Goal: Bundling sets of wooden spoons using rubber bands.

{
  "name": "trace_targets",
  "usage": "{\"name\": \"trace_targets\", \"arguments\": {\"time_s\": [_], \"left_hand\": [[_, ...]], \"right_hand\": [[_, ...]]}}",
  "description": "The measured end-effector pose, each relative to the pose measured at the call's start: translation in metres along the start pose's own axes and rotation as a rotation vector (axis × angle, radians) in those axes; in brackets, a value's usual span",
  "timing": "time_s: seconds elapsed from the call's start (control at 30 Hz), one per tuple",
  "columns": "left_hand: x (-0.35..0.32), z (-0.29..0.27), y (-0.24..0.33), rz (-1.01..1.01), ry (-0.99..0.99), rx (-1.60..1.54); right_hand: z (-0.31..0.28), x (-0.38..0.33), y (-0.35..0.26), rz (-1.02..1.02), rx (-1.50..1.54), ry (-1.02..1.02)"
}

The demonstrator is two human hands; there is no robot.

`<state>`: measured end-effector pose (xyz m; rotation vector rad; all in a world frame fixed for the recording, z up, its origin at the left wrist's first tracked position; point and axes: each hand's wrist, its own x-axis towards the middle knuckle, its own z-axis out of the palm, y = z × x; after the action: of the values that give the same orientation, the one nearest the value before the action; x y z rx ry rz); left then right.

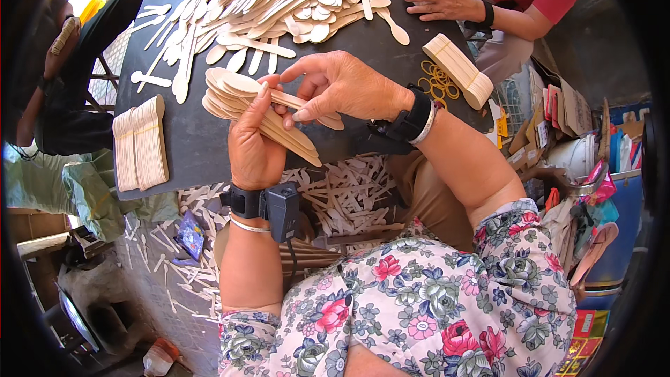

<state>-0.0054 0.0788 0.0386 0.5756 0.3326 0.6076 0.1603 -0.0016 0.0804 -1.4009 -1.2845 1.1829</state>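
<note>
My left hand point(252, 146) is closed around a loose fan of pale wooden spoons point(222, 100), held above the near part of the dark table point(202, 160). Their rounded bowls point up and left, while the handles slant down to the right. Over the same stack, my right hand point(349, 87) has its thumb and fingers bent onto a wooden spoon lying across the top. The right fingertips partly hide that spoon. Just beyond both hands lies a big heap of loose wooden spoons point(269, 0), with several strays along its near edge.
Banded spoon bundles point(142, 143) lie at the table's left edge, and another bundle point(457, 70) at the right beside yellow rubber bands point(436, 85). A co-worker's hands point(436, 1) hold spoons at the far right. Many spoons point(349, 195) lie below the table's near edge.
</note>
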Motion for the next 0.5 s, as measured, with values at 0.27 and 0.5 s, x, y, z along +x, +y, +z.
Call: {"name": "trace_targets", "arguments": {"time_s": [0.27,0.5], "left_hand": [[-0.002,0.001,0.010,0.161,-0.034,0.041],[-0.003,-0.003,0.015,0.189,-0.042,0.040]], "right_hand": [[0.003,-0.004,0.003,-0.192,-0.240,0.027],[0.002,-0.003,0.001,-0.278,-0.444,-0.012]]}}
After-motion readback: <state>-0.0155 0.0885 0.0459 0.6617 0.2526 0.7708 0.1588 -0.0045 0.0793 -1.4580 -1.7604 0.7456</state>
